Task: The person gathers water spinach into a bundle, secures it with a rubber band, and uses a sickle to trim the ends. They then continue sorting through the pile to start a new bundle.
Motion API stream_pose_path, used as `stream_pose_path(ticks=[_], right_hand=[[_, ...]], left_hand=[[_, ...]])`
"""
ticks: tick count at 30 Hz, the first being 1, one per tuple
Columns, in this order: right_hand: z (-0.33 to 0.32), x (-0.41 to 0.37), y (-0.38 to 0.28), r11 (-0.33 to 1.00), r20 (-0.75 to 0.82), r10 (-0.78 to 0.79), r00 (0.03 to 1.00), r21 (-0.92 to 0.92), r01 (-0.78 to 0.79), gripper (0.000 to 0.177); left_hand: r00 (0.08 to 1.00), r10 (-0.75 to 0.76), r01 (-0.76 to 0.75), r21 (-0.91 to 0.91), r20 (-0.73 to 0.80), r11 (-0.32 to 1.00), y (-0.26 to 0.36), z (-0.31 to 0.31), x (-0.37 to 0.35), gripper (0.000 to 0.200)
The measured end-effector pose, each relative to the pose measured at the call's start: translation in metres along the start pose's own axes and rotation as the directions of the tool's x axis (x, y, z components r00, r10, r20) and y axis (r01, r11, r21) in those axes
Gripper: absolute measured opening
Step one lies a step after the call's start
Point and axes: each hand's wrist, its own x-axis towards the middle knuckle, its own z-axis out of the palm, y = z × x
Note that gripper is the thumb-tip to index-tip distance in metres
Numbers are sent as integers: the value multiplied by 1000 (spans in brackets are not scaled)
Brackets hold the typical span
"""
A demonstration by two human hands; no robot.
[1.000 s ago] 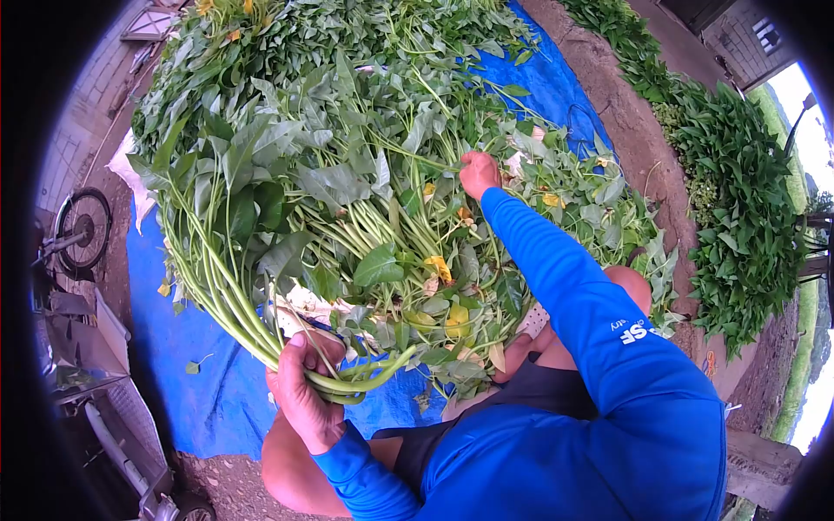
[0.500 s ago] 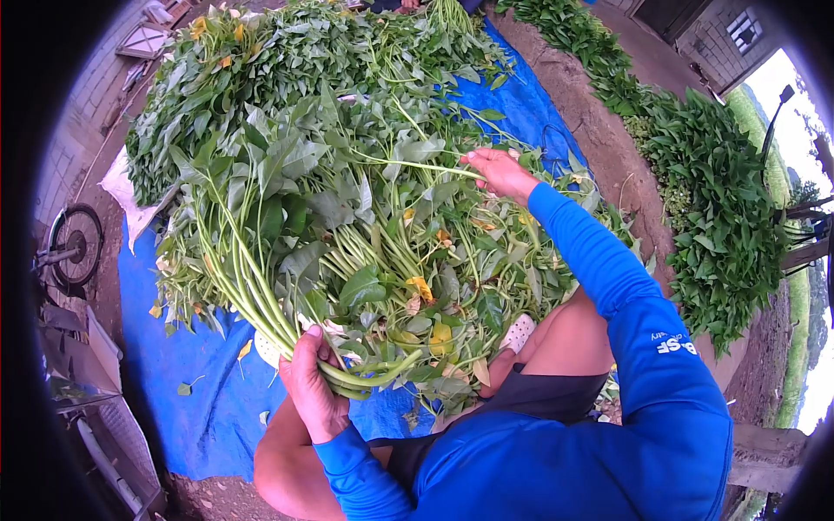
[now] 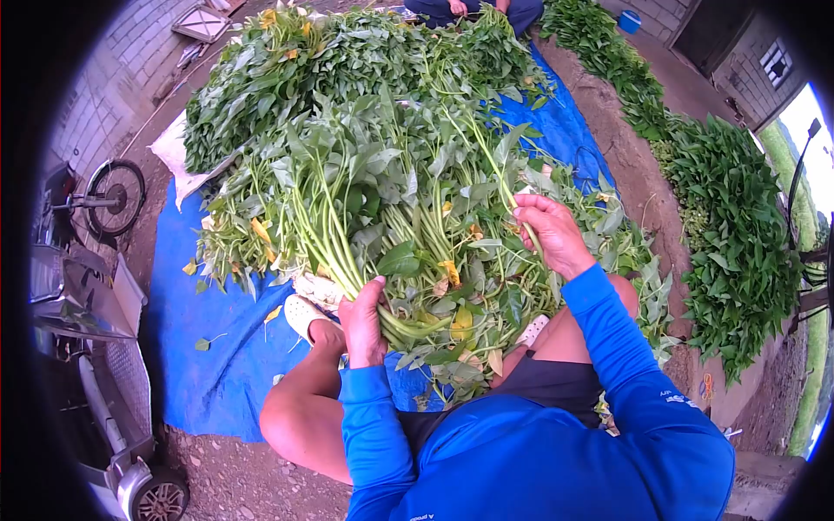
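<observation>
My left hand is closed round the stem ends of a bunch of long-stemmed leafy greens, which look like water spinach. The bunch's leaves fan out away from me over the pile. In my right hand a single green stalk is pinched near its thick end, its leafy tip pointing up and away. Below and between both hands lies a heap of loose greens, mixed with several yellow leaves.
A blue tarp lies under the heap. At the far end another person's hands show. More bundled greens line the right side. To the left stand a wheel and a vehicle part. My clogs rest by the heap.
My right hand has moved right and down, and its stalk has swung from nearly level to steeply upward. My left hand still grips the bunch, now more upright. The camera view has shifted.
</observation>
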Motion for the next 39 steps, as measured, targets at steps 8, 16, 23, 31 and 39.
stream_pose_path(ticks=[8, 16, 23, 31, 39], right_hand=[[81, 22, 41, 755, -193, -538, 820, -543, 368, 30], [157, -21, 156, 943, 225, -43, 973, -313, 114, 37], [161, -41, 194, 963, 247, -20, 969, -255, 85, 22], [-4, 112, 230, 767, -480, -203, 854, -620, -166, 19], [-56, 137, 258, 435, -409, -85, 909, -836, -336, 28]], left_hand=[[1000, 21, -21, 12, -2, 1000, -15, 10, 1, 20], [860, -331, 452, -279, 387, 847, -81, -17, 36, 49], [899, -413, 436, -205, 149, 876, -93, -25, 35, 35], [995, -86, 93, 133, -54, 987, -10, -23, 1, 14], [991, -75, 88, 119, -108, 989, -14, -8, 5, 23]])
